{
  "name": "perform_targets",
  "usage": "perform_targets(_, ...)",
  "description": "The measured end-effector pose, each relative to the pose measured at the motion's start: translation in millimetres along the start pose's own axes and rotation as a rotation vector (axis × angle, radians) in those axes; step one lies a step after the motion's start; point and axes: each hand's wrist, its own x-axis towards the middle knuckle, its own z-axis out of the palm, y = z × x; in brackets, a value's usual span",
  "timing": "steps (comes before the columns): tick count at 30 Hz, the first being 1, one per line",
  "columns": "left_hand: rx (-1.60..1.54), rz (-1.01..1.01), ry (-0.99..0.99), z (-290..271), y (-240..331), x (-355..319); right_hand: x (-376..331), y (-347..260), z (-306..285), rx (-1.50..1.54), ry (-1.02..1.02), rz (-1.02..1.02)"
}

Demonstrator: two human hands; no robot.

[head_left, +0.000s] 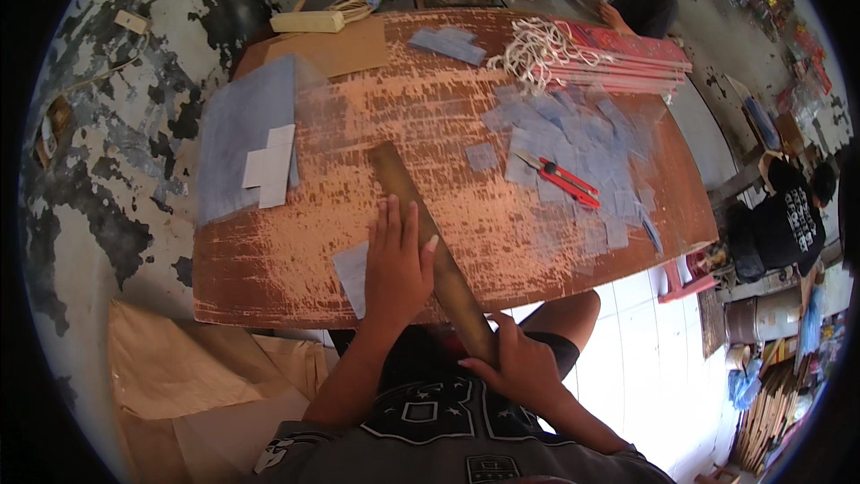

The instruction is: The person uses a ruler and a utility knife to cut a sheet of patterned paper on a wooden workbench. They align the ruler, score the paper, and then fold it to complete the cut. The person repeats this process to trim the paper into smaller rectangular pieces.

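You are at a worn reddish-brown table [430, 116] with its paint scuffed pale, set beside a peeling wall, with brown paper on the floor to your left. Your left hand [395, 260] lies flat, fingers spread and together with nothing clasped, pressing on a small grey-blue sheet [351, 273] at the near edge of the table and touching the side of a long wooden ruler [421, 224]. The ruler runs slantwise from the middle of the table down past the near edge. Your right hand [518, 363] is closed around the ruler's lower end, just off the table over your lap. A red utility knife [566, 183] lies well apart to the right, on a scatter of small grey-blue cut pieces [573, 139]. A large grey-blue sheet [242, 134] with white squares on it lies at the left. White cords [537, 49] and pink folded bags [632, 58] sit at the far edge, near another person in black.
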Motion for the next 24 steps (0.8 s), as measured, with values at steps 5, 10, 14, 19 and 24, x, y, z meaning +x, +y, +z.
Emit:
perform_targets(5, -0.037, -0.016, 0.032, -4.3, 5.2, 4.8, 7.7, -8.0, 7.4, 0.249, 0.004, 0.096)
perform_targets(10, -0.182, 0.007, 0.073, -4.8, 2.5, 3.6, 17.1, 11.8, -18.9, 0.393, 0.160, 0.002)
perform_targets(14, -0.283, 0.011, 0.094, -7.1, 1.2, 1.0, 28.7, 38.2, -53.9, 0.304, 0.271, -0.025)
perform_targets(19, -0.289, 0.005, 0.100, -9.3, -0.6, -2.8, 64.3, 70.8, -127.8, 0.055, 0.359, -0.026)
perform_targets(24, -0.577, -0.031, 0.182, -11.7, -0.8, -2.6, 106.1, 126.6, -193.4, -0.105, 0.329, -0.119)
